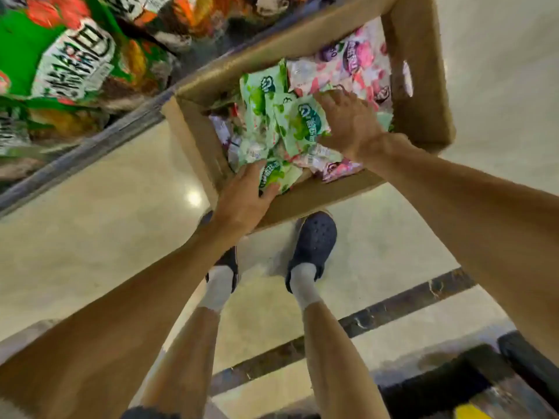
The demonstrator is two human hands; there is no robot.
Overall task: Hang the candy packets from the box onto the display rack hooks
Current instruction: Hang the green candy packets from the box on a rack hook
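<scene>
Green candy packets (290, 125) lie heaped in the cardboard box (420, 86) on the floor. The left hand (245, 195) pinches one at the near edge; the right hand (348, 122) seems to press flat on the heap. Slippery wrappers could spill out.

Dark clogs (313, 246), white socks (305, 285) on glossy cream floor (99, 225).
</scene>
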